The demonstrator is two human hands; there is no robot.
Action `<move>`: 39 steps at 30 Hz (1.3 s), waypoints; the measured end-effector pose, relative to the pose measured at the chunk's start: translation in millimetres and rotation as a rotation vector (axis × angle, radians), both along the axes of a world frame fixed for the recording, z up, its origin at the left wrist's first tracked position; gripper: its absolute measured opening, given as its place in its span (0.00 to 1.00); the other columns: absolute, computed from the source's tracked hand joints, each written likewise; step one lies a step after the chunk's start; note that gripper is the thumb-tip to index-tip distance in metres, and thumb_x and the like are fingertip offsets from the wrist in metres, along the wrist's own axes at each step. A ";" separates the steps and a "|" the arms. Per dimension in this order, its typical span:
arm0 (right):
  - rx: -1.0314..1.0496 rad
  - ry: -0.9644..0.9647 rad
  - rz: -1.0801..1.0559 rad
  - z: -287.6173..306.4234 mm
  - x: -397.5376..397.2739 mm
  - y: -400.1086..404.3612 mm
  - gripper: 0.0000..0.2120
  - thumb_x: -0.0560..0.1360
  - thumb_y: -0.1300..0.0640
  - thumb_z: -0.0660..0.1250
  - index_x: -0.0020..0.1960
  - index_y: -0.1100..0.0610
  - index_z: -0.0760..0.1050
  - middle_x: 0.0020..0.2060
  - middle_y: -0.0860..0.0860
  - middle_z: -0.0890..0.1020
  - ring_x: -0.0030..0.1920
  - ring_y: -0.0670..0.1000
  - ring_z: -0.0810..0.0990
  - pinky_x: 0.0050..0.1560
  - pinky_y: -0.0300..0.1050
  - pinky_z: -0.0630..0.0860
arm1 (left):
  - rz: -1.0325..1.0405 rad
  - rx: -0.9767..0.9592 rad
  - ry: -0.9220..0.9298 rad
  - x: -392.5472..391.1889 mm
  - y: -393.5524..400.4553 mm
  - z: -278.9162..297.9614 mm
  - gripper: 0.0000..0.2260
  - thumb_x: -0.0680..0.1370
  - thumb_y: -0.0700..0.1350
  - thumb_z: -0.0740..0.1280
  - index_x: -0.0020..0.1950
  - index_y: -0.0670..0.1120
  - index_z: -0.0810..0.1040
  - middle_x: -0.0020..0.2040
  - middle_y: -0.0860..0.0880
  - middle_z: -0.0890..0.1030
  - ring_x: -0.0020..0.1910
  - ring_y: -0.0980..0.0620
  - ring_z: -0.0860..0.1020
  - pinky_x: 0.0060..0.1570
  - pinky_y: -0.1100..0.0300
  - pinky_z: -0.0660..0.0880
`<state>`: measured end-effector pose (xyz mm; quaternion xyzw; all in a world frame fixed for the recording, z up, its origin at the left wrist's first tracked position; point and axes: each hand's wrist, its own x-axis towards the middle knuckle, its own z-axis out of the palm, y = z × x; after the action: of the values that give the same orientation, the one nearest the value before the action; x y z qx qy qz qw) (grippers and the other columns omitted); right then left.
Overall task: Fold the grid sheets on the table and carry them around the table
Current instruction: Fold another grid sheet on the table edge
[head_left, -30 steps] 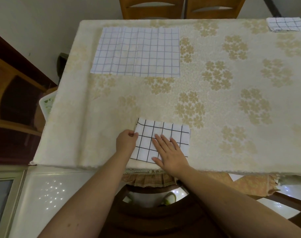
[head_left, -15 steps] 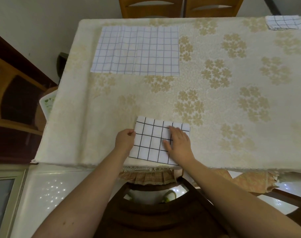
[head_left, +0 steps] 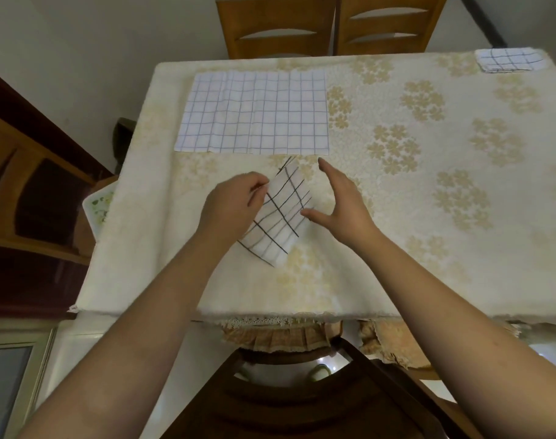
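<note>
A folded white sheet with a black grid (head_left: 281, 217) is lifted off the table and tilted. My left hand (head_left: 235, 205) pinches its left edge between thumb and fingers. My right hand (head_left: 341, 202) is beside the sheet's right edge, fingers straight and spread, its thumb tip near or touching the cloth. A larger white sheet with a thin blue grid (head_left: 254, 114) lies flat at the far left of the table. A small folded black-grid sheet (head_left: 509, 60) rests at the far right corner.
The table (head_left: 428, 201) wears a cream cloth with tan flower prints. Two wooden chairs (head_left: 327, 25) stand at its far side. A dark chair back (head_left: 302, 397) is directly under me at the near edge. A wooden cabinet (head_left: 26, 201) stands to the left.
The folded black-grid sheet lay flat near the front edge under both hands. Now my left hand has raised it off the table and forward, and my right hand has come off it.
</note>
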<state>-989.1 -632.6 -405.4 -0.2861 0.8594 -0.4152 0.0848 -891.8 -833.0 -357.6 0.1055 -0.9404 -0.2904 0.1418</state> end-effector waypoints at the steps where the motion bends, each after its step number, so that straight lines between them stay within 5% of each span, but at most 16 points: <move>1: -0.022 0.040 0.003 10.0 -0.6 -0.8 0.44 0.71 0.46 0.74 0.79 0.49 0.54 0.76 0.47 0.62 0.75 0.50 0.60 0.74 0.57 0.58 | -0.067 -0.132 0.060 -1.9 3.1 11.7 0.08 0.81 0.45 0.62 0.54 0.46 0.80 0.46 0.51 0.82 0.45 0.49 0.79 0.45 0.53 0.77; 4: -0.108 0.153 0.017 29.4 2.4 2.3 0.40 0.72 0.49 0.74 0.77 0.51 0.58 0.74 0.44 0.64 0.74 0.50 0.62 0.73 0.51 0.58 | -0.253 -0.472 0.202 -2.8 16.8 29.2 0.05 0.78 0.42 0.65 0.49 0.45 0.81 0.39 0.48 0.81 0.38 0.45 0.77 0.33 0.51 0.75; 7: -0.154 0.305 0.027 19.3 7.8 16.0 0.24 0.73 0.53 0.73 0.67 0.52 0.74 0.65 0.45 0.76 0.67 0.51 0.72 0.68 0.55 0.66 | -0.364 -0.608 0.240 7.9 31.3 12.7 0.07 0.71 0.36 0.71 0.48 0.44 0.81 0.37 0.47 0.80 0.34 0.45 0.77 0.30 0.55 0.71; 10: -0.088 0.393 0.080 -19.9 16.3 40.7 0.08 0.72 0.50 0.72 0.50 0.50 0.83 0.54 0.46 0.83 0.59 0.54 0.78 0.61 0.58 0.70 | -0.443 -0.589 0.139 29.4 43.4 -24.5 0.14 0.66 0.34 0.74 0.50 0.44 0.81 0.40 0.47 0.82 0.37 0.47 0.79 0.32 0.57 0.74; 14: 0.068 0.277 0.148 -76.6 51.5 73.6 0.10 0.71 0.48 0.67 0.46 0.51 0.84 0.47 0.46 0.85 0.51 0.52 0.81 0.54 0.46 0.72 | -0.470 -0.477 -0.132 66.8 63.5 -87.1 0.19 0.62 0.35 0.76 0.51 0.47 0.81 0.43 0.50 0.82 0.40 0.50 0.79 0.38 0.57 0.78; 17: 0.152 0.178 0.176 -115.0 80.7 96.3 0.06 0.70 0.54 0.69 0.45 0.52 0.84 0.45 0.46 0.85 0.48 0.50 0.80 0.50 0.47 0.77 | -0.490 -0.437 -0.342 96.7 75.7 -128.8 0.22 0.63 0.38 0.76 0.56 0.50 0.79 0.49 0.52 0.82 0.48 0.51 0.80 0.50 0.55 0.77; 21: 0.202 0.097 0.135 -147.0 101.2 119.2 0.19 0.61 0.71 0.76 0.45 0.51 0.83 0.49 0.46 0.85 0.52 0.48 0.80 0.53 0.50 0.79 | -0.425 -0.354 -0.471 115.5 66.4 -158.7 0.27 0.71 0.54 0.71 0.69 0.50 0.70 0.67 0.49 0.75 0.66 0.48 0.74 0.64 0.50 0.71; 24: 0.201 0.106 0.128 -148.4 106.7 123.7 0.22 0.62 0.69 0.76 0.51 0.51 0.82 0.54 0.47 0.83 0.56 0.48 0.79 0.59 0.47 0.76 | -0.419 -0.291 -0.569 109.8 56.0 -163.9 0.32 0.79 0.65 0.50 0.79 0.53 0.52 0.79 0.53 0.50 0.78 0.53 0.48 0.76 0.51 0.48; 27: 0.264 0.159 0.128 -147.7 102.9 121.2 0.23 0.66 0.61 0.78 0.60 0.52 0.79 0.60 0.49 0.81 0.61 0.51 0.78 0.63 0.47 0.72 | -0.406 -0.319 -0.564 93.5 50.0 -167.6 0.32 0.79 0.64 0.38 0.80 0.52 0.44 0.78 0.54 0.41 0.78 0.55 0.39 0.77 0.51 0.43; 33: 0.487 0.177 0.255 -152.2 96.7 112.5 0.41 0.65 0.61 0.77 0.75 0.53 0.65 0.72 0.50 0.70 0.73 0.52 0.67 0.72 0.46 0.60 | -0.448 -0.388 -0.614 68.7 41.7 -174.9 0.29 0.81 0.61 0.41 0.80 0.51 0.41 0.78 0.54 0.38 0.77 0.55 0.37 0.76 0.51 0.40; 39: 0.467 0.183 0.256 -146.7 94.5 110.5 0.36 0.69 0.70 0.64 0.75 0.56 0.65 0.74 0.53 0.67 0.74 0.55 0.64 0.73 0.50 0.56 | -0.439 -0.361 -0.638 73.9 39.9 -183.8 0.29 0.81 0.62 0.40 0.79 0.52 0.38 0.78 0.54 0.35 0.77 0.55 0.35 0.76 0.50 0.40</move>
<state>-894.6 -522.0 -552.1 -0.4014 0.8927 -0.1641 0.1223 -817.9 -793.1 -541.4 -0.0391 -0.9731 -0.0971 -0.2051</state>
